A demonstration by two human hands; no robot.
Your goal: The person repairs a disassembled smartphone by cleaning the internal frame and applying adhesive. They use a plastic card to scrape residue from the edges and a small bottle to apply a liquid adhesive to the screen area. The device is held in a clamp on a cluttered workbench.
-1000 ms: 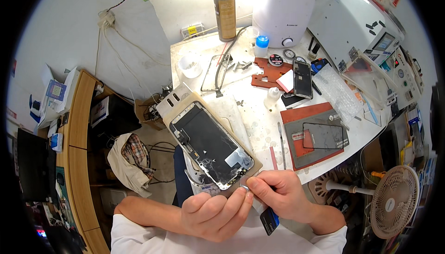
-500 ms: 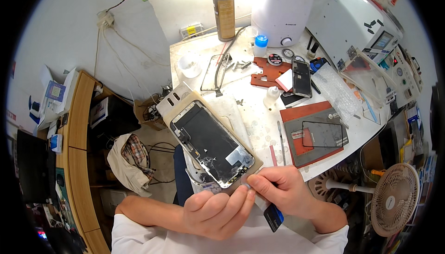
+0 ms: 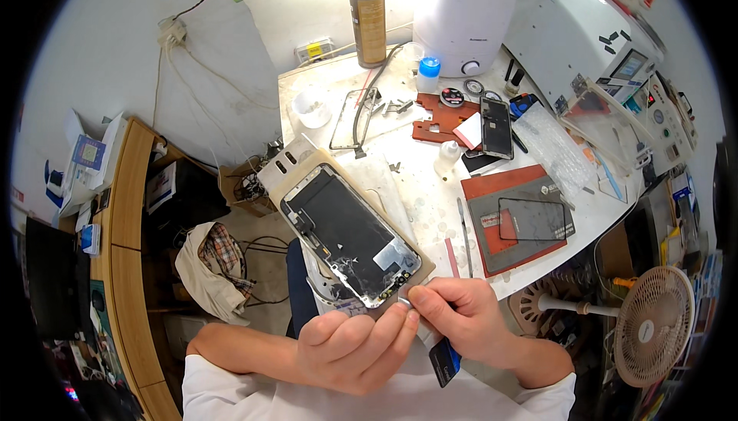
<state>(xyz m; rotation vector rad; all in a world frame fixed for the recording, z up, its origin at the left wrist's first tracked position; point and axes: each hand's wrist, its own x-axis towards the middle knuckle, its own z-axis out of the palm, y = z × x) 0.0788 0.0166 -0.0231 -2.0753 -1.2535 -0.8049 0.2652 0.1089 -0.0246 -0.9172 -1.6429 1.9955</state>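
A phone screen assembly (image 3: pixel 350 229), its dark back up with a pale metal frame, lies on a tilted beige board (image 3: pixel 278 170). My left hand (image 3: pixel 361 348) is closed just below the screen's near end. Its thumb and forefinger pinch something small and pale, too hidden to name. Right against those fingertips, my right hand (image 3: pixel 461 317) is closed with its thumb pressed to its fingers. A black and blue plastic card (image 3: pixel 443 362) sticks out below the right hand, held in its fingers. What lies between the two hands' fingertips is mostly covered.
A thin metal tool (image 3: pixel 466 237) and a grey mat (image 3: pixel 523 225) with a black frame lie to the right. Beyond them are a dropper bottle (image 3: pixel 447 158), a phone part (image 3: pixel 496 129) and a spray can (image 3: pixel 368 25). A fan (image 3: pixel 653 327) stands at the right.
Both hands stay almost in place, fingertips together. The card under my right hand has shifted slightly left and tilted. The whole view has moved a little.
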